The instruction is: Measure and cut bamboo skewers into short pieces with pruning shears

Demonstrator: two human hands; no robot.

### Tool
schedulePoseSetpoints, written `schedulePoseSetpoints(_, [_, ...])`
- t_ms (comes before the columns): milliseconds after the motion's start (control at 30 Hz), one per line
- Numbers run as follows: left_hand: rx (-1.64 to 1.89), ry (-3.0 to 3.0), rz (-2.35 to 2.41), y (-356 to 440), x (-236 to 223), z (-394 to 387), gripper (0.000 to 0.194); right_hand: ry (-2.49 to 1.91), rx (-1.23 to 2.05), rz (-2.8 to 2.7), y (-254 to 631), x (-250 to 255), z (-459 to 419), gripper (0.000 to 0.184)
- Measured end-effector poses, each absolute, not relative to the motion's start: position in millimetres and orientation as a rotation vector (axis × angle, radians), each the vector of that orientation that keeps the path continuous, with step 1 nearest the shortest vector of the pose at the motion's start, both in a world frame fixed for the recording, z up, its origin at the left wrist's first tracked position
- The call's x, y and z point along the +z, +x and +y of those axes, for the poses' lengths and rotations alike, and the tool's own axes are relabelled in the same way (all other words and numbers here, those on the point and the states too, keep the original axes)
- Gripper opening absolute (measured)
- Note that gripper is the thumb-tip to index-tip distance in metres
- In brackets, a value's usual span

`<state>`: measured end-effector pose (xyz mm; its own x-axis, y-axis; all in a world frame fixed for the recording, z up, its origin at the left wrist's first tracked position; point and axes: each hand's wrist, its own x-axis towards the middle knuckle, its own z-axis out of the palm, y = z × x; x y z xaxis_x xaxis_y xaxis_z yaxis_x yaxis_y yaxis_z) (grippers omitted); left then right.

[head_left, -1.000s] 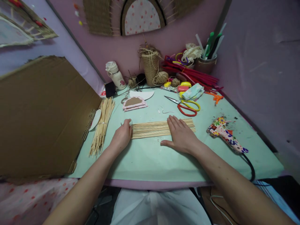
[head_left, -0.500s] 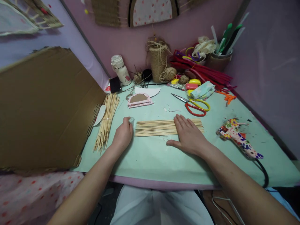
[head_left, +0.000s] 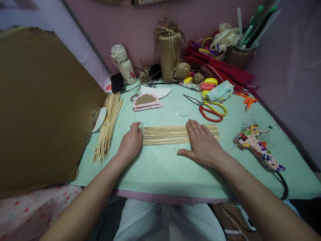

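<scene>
Mint-green tabletop [head_left: 150,174] before a pink wall [head_left: 120,20]; row of sticks [head_left: 164,134] flat under the right hand [head_left: 203,144]

Presses down on the row of sticks with the right hand, toward their right end, with fingers straight and close together and thumb stretched wide. Laid parallel across the middle of the tabletop, in one thin, even strip. Holds the left hand [head_left: 130,140] curled at the strip's left end, with fingers folded in toward the thumb. Shows a small clear piece [head_left: 141,125] by that thumb, too blurred to tell whether gripped; cannot tell either whether touching the sticks.

To the left, a tied bundle of sticks [head_left: 107,127], slanting beside a big cardboard sheet [head_left: 42,110]. Behind the strip, a half-round cardboard piece [head_left: 145,99] with pink trim, overlapping a white cutout [head_left: 159,92]. Farther right, scissors [head_left: 202,103] with one red handle and one yellow. Near the right edge, a flower-patterned glue gun [head_left: 260,150] on its side. Along the wall, a white bottle [head_left: 126,68], a tall twine spool [head_left: 169,60] and a red bundle [head_left: 220,70].
</scene>
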<state>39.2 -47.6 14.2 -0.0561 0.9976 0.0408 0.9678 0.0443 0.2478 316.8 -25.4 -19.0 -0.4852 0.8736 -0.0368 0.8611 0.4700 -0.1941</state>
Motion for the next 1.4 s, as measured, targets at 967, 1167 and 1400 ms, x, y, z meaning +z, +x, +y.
schedulePoseSetpoints(967, [0.895, 1.662, 1.876, 144.3, 41.9, -50.9, 0.026, -1.544, 0.317, -2.621, 316.0, -14.8, -25.6, 0.113])
schedulePoseSetpoints(1167, [0.737, 1.754, 1.969, 177.2, 17.7, -30.6, 0.023, -1.551, 0.335, -2.617, 316.5, -13.1, -25.1, 0.107])
schedulePoseSetpoints(1400, [0.315, 1.933, 2.213, 182.0, 17.0, -33.8, 0.020, -1.542, 0.326, -2.614, 317.0, -12.6, -25.9, 0.104])
